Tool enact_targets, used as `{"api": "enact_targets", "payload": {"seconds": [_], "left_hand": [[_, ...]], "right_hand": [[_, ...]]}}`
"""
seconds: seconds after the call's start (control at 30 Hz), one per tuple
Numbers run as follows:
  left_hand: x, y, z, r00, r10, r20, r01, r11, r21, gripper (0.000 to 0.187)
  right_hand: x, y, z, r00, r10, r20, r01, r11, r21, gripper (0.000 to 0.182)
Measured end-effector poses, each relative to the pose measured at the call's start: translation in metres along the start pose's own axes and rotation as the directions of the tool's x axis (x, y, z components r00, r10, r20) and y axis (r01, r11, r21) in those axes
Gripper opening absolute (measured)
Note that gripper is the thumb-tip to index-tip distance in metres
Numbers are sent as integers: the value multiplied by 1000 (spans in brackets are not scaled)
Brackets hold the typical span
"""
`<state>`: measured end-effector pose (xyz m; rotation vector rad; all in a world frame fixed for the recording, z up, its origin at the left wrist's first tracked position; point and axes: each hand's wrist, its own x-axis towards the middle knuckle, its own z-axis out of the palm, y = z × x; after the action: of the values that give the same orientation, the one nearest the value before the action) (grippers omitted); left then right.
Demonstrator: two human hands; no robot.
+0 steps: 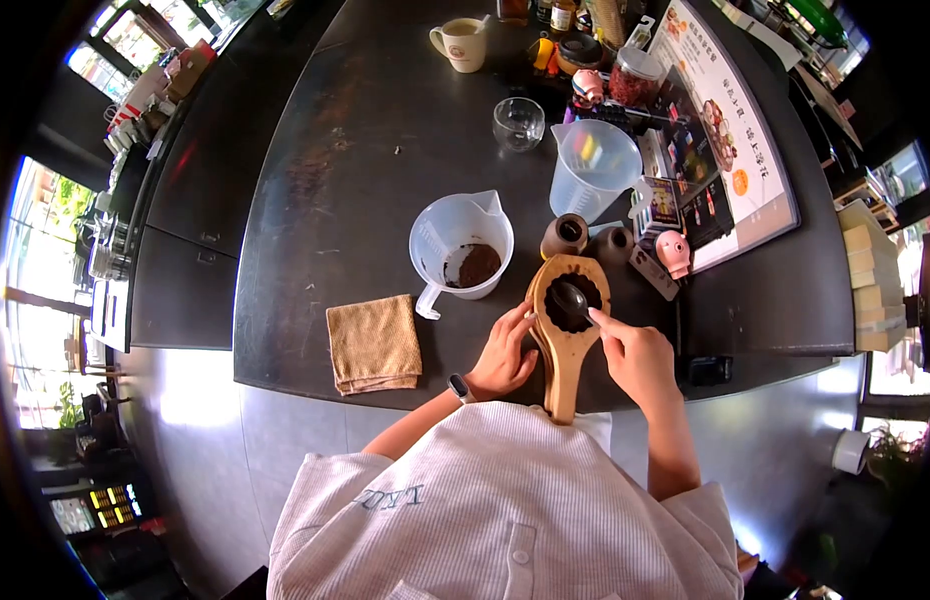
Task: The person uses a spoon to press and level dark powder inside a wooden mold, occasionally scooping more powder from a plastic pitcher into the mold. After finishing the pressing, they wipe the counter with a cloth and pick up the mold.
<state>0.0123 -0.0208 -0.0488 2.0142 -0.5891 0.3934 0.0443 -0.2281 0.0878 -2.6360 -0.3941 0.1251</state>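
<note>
A wooden mooncake mold with a scalloped hollow lies at the table's front edge, its handle toward my body. Dark brown powder or soil-like material fills part of the hollow. My right hand grips a dark spoon, whose bowl is down in the hollow. On the mold's left side rests my left hand, fingers stretched out along the wooden edge and thumb apart. Up and left of the mold, a clear plastic measuring jug holds dark brown crumbs at its bottom.
A folded tan cloth lies left of my left hand. Beyond the mold stand small brown pots, a second measuring jug, a glass bowl and a mug. Pig figurines and a large menu board line the right side.
</note>
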Motion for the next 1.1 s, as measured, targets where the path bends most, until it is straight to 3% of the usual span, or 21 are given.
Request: {"api": "enact_targets", "payload": {"seconds": [0.4, 0.67, 0.87, 1.1], "left_hand": [[2, 1, -1, 1000, 2, 4, -2, 1000, 5, 64], [2, 3, -2, 1000, -6, 18, 6, 1000, 13, 67], [2, 2, -2, 1000, 7, 11, -7, 1000, 6, 66], [2, 2, -2, 1000, 5, 4, -5, 1000, -1, 66]], "right_hand": [[0, 0, 4, 998, -26, -52, 27, 999, 22, 31], [-22, 5, -6, 982, 172, -80, -167, 984, 67, 29], [-22, -3, 7, 975, 171, -143, -164, 985, 57, 30], [-18, -16, 8, 967, 228, -110, -229, 973, 6, 29]]}}
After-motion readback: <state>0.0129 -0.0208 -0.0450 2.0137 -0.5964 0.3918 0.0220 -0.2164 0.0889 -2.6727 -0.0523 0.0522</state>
